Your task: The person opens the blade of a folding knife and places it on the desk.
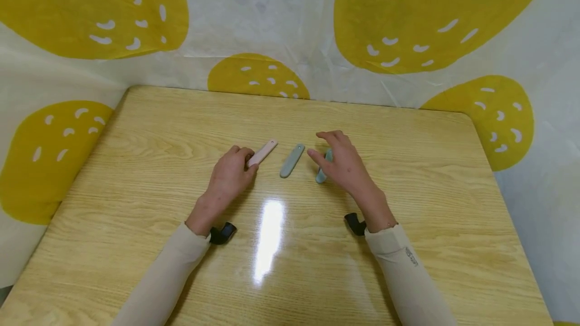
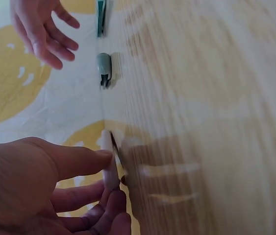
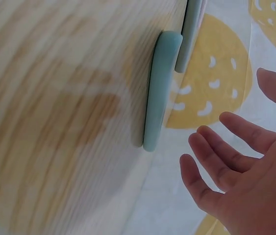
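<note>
My left hand (image 1: 230, 172) pinches a slim pink handle (image 1: 264, 153), shaped like a folding knife, with a small hole at its far end. The left wrist view shows the thumb on one face of the pink handle (image 2: 110, 169) and fingers behind it, close to the tabletop. A grey-green handle (image 1: 292, 161) of like shape lies in the middle. Farther right, a teal handle (image 1: 321, 175) lies on the table, partly hidden by my right hand (image 1: 346, 165). That hand hovers with spread, relaxed fingers, apart from the teal handle (image 3: 162, 90) in the right wrist view.
The wood-grain table (image 1: 362, 275) has rounded far corners. A white cloth with yellow fruit prints (image 1: 258, 77) hangs behind it and along its sides. Black wrist straps (image 1: 223, 234) stick out by both cuffs. Light glares on the table (image 1: 269, 240) between the forearms.
</note>
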Tool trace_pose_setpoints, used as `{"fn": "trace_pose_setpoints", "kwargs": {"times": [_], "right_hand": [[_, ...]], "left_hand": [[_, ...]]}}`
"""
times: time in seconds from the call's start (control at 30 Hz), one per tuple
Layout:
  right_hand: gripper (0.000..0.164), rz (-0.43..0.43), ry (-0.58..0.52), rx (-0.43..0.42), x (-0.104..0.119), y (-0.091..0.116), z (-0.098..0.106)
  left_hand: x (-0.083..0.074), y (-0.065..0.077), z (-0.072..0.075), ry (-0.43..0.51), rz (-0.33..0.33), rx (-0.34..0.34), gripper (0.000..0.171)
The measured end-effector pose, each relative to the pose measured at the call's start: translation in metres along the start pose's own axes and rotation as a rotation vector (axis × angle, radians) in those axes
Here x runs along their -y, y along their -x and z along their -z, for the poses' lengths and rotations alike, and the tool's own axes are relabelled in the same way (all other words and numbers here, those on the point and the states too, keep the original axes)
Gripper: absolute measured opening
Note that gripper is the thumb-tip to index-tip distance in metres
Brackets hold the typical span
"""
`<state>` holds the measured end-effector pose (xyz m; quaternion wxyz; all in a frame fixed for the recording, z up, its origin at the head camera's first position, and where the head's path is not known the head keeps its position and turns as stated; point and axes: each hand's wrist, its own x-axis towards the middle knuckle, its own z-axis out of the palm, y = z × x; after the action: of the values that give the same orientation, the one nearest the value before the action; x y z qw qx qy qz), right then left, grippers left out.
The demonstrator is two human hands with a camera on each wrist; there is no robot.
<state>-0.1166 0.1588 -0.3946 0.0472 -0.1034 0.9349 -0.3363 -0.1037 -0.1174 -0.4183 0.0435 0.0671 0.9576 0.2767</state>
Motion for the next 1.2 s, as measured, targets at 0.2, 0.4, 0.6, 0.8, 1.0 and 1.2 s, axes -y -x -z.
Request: {"fn": "trace_pose_setpoints", "kwargs": {"times": [0.2, 0.4, 0.6, 0.8, 1.0, 1.2], "right_hand": [[0.059, 0.005, -0.011, 0.020, 0.001, -0.003, -0.002], [0.058, 0.021, -0.066, 0.036, 0.007, -0.006, -0.005], [0.058, 0.008, -0.134, 0.076, 0.012, -0.012, -0.010], [0.065, -0.025, -0.219, 0.099, 0.014, -0.018, -0.016], [0.066, -0.028, -0.294, 0.083, 0.015, -0.022, -0.018], [0.059, -0.033, -0.329, 0.067, 0.018, -0.025, -0.021]], "left_hand": [[-0.001, 0.000, -0.001, 0.063, 0.032, 0.017, 0.031], [-0.003, 0.000, -0.001, 0.112, 0.068, 0.028, 0.032], [-0.008, 0.002, 0.001, 0.158, 0.021, -0.011, 0.032], [-0.012, 0.005, 0.000, 0.179, -0.019, -0.054, 0.031], [-0.016, 0.004, 0.000, 0.199, -0.061, -0.076, 0.031], [-0.018, 0.005, -0.002, 0.209, -0.095, -0.065, 0.032]]}}
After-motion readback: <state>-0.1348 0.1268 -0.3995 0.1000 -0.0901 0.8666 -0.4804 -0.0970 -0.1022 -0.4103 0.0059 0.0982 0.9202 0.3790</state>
